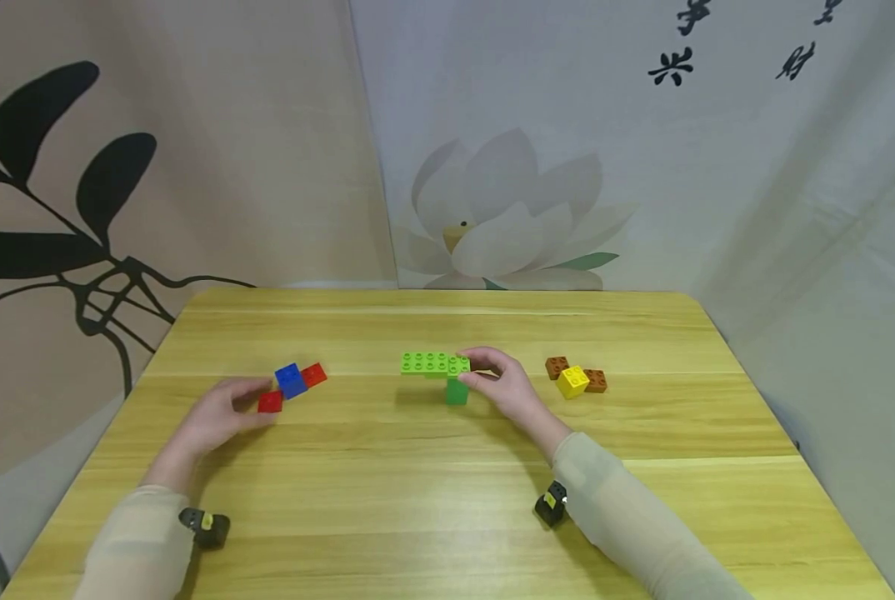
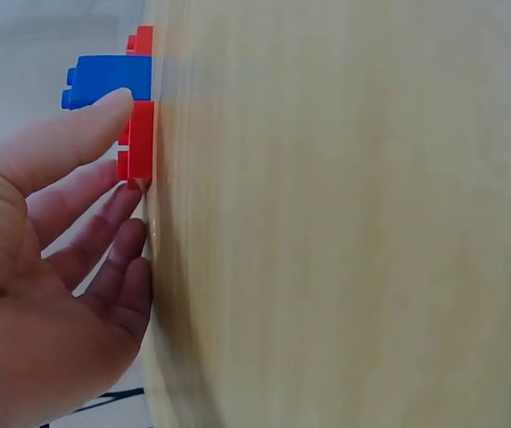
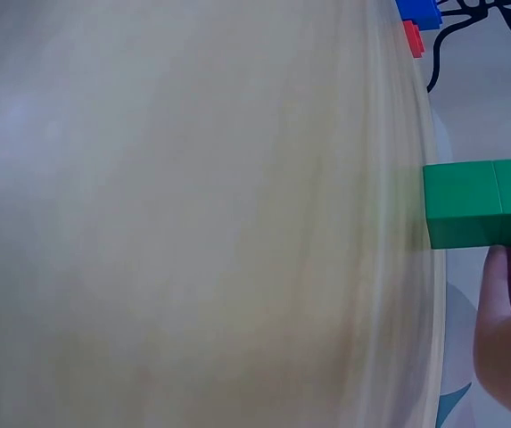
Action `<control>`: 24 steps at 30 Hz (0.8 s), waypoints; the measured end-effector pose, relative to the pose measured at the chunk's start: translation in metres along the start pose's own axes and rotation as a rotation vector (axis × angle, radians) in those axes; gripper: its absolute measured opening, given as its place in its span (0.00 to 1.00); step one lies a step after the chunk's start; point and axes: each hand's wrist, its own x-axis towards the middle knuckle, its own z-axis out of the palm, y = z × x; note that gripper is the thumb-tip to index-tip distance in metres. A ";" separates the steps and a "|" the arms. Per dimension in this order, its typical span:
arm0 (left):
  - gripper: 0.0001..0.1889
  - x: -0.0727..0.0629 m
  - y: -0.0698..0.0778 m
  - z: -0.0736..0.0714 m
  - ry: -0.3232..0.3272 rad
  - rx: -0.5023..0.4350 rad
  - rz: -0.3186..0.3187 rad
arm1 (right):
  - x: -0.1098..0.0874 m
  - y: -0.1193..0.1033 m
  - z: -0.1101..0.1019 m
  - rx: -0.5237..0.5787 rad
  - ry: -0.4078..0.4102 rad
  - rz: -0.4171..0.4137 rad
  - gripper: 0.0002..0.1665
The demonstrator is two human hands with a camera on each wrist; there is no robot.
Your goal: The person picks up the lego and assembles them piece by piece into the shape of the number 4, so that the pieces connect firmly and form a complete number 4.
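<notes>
My right hand (image 1: 509,390) pinches the right end of the lime green bricks (image 1: 425,363) between thumb and fingers. They top a darker green pillar (image 1: 457,392) and jut out to its left. In the right wrist view that pillar (image 3: 469,203) looks like two bricks stacked upright on the table. My left hand (image 1: 221,415) has thumb and index finger on either side of a red brick (image 1: 271,402). In the left wrist view the thumb overlaps a corner of this red brick (image 2: 141,141), other fingers loosely bent; firm contact is unclear. A blue brick (image 1: 291,381) adjoins it.
Another red brick (image 1: 313,375) sits beyond the blue one. To the right lie a yellow brick (image 1: 572,382) and two brown bricks, one behind (image 1: 557,367) and one beside (image 1: 596,382). A printed cloth (image 1: 305,150) hangs behind the wooden table (image 1: 387,517).
</notes>
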 end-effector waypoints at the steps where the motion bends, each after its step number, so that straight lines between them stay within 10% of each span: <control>1: 0.33 0.000 0.000 0.000 -0.002 -0.003 -0.002 | 0.000 0.000 0.000 0.001 0.000 -0.001 0.24; 24: 0.21 -0.003 0.005 0.001 -0.024 0.008 -0.042 | 0.000 0.001 -0.002 -0.012 -0.003 0.001 0.22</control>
